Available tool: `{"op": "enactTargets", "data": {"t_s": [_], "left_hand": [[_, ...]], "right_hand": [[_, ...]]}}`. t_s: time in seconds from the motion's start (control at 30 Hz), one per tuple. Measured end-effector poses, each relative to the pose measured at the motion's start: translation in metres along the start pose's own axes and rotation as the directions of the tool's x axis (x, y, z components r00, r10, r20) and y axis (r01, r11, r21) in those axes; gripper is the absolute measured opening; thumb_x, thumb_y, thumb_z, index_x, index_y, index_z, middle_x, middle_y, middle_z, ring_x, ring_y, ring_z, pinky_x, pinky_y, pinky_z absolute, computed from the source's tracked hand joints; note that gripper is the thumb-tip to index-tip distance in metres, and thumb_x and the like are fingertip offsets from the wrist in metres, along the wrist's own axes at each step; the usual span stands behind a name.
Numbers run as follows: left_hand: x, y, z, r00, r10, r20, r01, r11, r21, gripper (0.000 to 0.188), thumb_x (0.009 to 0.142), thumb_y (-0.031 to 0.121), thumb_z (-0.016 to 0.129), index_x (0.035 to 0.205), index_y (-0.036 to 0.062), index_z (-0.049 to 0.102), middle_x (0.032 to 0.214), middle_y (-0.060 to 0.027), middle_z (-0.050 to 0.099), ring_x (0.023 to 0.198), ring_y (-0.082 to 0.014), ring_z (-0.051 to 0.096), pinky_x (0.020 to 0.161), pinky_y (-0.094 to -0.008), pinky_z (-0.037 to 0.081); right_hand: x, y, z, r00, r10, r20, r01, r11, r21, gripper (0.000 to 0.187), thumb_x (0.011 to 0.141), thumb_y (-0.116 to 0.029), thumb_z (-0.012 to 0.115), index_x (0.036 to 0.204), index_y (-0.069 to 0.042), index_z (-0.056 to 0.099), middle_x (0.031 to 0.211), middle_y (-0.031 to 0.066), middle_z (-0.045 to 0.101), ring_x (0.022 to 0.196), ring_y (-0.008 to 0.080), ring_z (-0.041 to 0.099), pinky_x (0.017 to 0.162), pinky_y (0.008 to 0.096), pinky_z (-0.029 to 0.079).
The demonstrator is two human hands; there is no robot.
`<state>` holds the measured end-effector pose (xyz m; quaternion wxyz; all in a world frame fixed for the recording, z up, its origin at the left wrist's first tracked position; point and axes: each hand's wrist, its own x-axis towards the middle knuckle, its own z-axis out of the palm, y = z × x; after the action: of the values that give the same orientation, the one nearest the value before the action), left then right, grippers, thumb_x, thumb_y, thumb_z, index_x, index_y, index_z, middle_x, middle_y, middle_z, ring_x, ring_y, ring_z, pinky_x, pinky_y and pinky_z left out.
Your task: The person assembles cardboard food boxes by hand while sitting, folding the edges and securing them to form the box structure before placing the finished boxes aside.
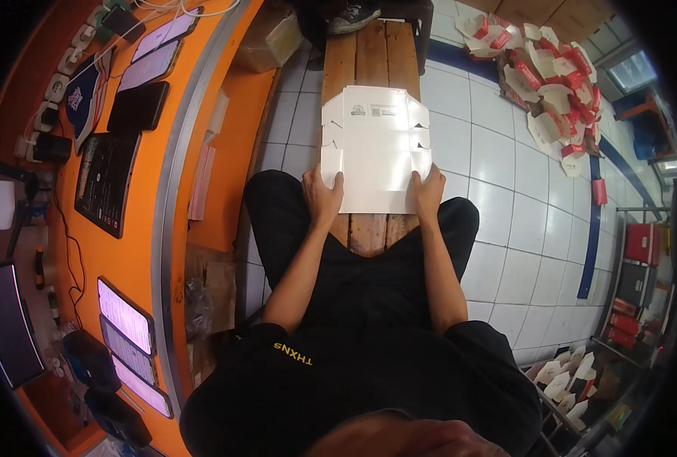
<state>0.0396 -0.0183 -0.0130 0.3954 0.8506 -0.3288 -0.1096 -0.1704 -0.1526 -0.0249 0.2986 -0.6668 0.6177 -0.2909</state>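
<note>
A flat white carton blank [376, 164] with cut side flaps lies over the wooden bench [354, 53] in front of me. Small dark print shows near its far end. My left hand [324, 192] grips the near left side, thumb on top and fingers under the card. On the near right side my right hand [427, 190] holds it the same way, its thumb pressed on the flap. The fingers beneath the card are hidden. Both side flaps stand slightly bent along their creases.
On the floor at the far right lies a pile of red and white folded cartons [555, 91]. An orange counter [148, 251] on my left carries phones and a tablet [108, 183]. A shoe [354, 18] rests at the bench's far end. More cartons [571, 385] sit low right.
</note>
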Motion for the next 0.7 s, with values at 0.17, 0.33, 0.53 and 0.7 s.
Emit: {"op": "enactTargets", "data": {"t_s": [0.17, 0.33, 0.53, 0.7], "left_hand": [[0.007, 0.001, -0.001, 0.999, -0.027, 0.028, 0.027, 1.0, 0.008, 0.062, 0.088, 0.03, 0.075, 0.137, -0.0018, 0.053, 0.128, -0.0191, 0.053, 0.121, -0.0359, 0.052, 0.106, -0.0454, 0.043], [0.01, -0.001, 0.001, 0.999, -0.044, 0.005, 0.045, 0.987, -0.156, 0.062, 0.088, 0.032, 0.075, 0.134, -0.0029, 0.053, 0.129, -0.0197, 0.053, 0.123, -0.0368, 0.052, 0.106, -0.0455, 0.043], [0.024, -0.007, 0.002, 0.988, -0.092, 0.121, 0.087, 0.995, 0.045, 0.064, 0.084, 0.032, 0.075, 0.134, -0.0025, 0.053, 0.124, -0.0232, 0.054, 0.121, -0.041, 0.051, 0.106, -0.0498, 0.041], [0.016, -0.007, 0.003, 0.998, 0.013, 0.06, -0.015, 0.999, 0.038, 0.065, 0.084, 0.03, 0.075, 0.137, -0.0016, 0.052, 0.123, -0.0232, 0.052, 0.12, -0.0418, 0.049, 0.106, -0.0502, 0.041]], "right_hand": [[0.002, -0.003, 0.003, 1.0, -0.002, -0.012, 0.002, 1.0, 0.024, 0.064, 0.089, -0.021, 0.07, 0.141, 0.008, 0.046, 0.131, 0.0299, 0.051, 0.118, 0.0457, 0.057, 0.102, 0.0475, 0.048], [0.001, -0.001, 0.004, 0.999, -0.033, -0.029, 0.034, 0.999, 0.018, 0.066, 0.088, -0.021, 0.071, 0.141, 0.008, 0.045, 0.131, 0.0296, 0.052, 0.118, 0.0457, 0.056, 0.103, 0.0471, 0.047], [0.004, 0.008, 0.007, 0.999, -0.041, -0.01, 0.041, 0.999, 0.008, 0.067, 0.088, -0.022, 0.072, 0.142, 0.008, 0.045, 0.131, 0.0291, 0.052, 0.119, 0.0449, 0.056, 0.103, 0.0467, 0.047], [0.005, 0.004, 0.005, 0.999, -0.046, 0.006, 0.045, 0.999, 0.004, 0.067, 0.089, -0.022, 0.071, 0.143, 0.008, 0.044, 0.131, 0.0287, 0.052, 0.119, 0.0445, 0.056, 0.103, 0.0466, 0.047]]}}
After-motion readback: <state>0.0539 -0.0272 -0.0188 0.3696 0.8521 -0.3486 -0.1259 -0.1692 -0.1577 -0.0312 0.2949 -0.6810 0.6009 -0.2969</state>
